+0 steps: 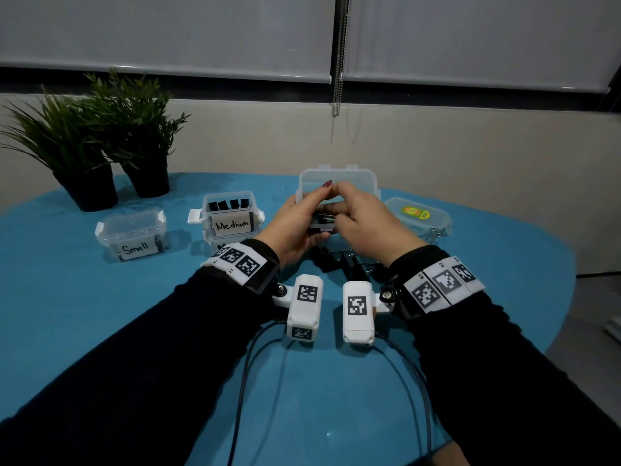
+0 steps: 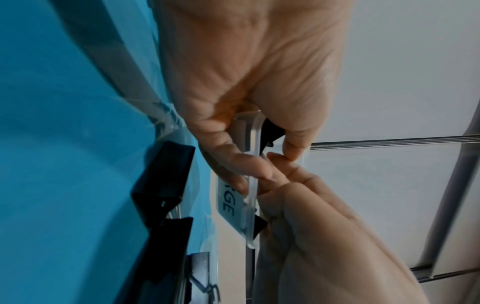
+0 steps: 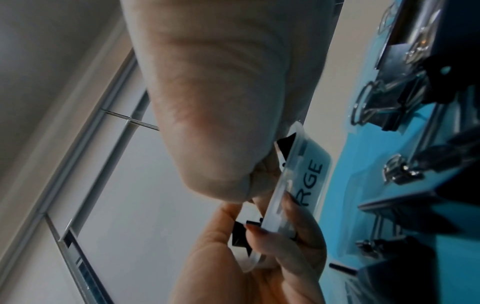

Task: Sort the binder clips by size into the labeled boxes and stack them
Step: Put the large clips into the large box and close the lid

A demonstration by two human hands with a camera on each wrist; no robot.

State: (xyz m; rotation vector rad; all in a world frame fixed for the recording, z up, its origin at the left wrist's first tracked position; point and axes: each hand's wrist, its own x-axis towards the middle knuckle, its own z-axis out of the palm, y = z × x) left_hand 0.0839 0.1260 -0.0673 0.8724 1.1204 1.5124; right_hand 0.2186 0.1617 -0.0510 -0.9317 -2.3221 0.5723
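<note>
While the left hand (image 1: 295,220) curls round the big-clip box (image 2: 253,197) near the table's (image 1: 100,314) back edge, the right hand (image 1: 366,223) pinches a black clip (image 1: 324,219) inside. Box: light, thin, slippery, so hold the walls. Clip: hard, springy; grab its sides.

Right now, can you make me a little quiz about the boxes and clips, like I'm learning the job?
1. True or false: the Medium box has black clips in it.
2. Which box are the left hand and the right hand working at? A Small, B Medium, C Large.
3. Fill in: the loose binder clips lie on the ___ table.
Key: 1 true. 2 C, the Large box; the wrist views show "RGE" on its label. 3 blue.
</note>
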